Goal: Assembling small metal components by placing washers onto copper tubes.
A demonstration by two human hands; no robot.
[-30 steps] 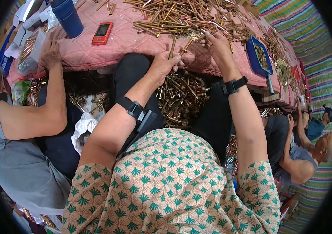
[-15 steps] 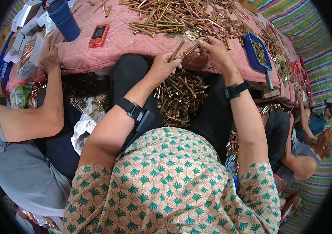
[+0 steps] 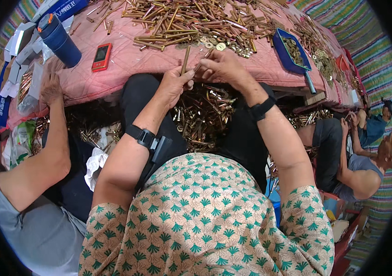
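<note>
My left hand (image 3: 174, 86) is closed around a long brassy bolt (image 3: 185, 60) that stands nearly upright from the fist. Close beside it, my right hand (image 3: 227, 70) pinches a second slim metal bolt (image 3: 208, 54), its lower part hidden by the fingers. The fingertips of both hands almost meet over the table's near edge. Just beyond them lie loose round washers (image 3: 220, 47) and a big pile of long brassy bolts (image 3: 168, 25). Under my hands, between my knees, is a heap of bolts and metal parts (image 3: 205, 117).
On the pink quilted cloth (image 3: 127, 69) sit a red phone-like device (image 3: 101, 57), a blue tumbler (image 3: 60, 42) and a blue scoop (image 3: 291, 66) holding washers. A co-worker's arm (image 3: 55, 138) reaches in at left beside a plastic bag of bolts (image 3: 28, 89). Other people sit at right.
My right hand has moved left toward my left hand, bringing its bolt along. The left hand's bolt has turned more upright. The whole view has shifted slightly.
</note>
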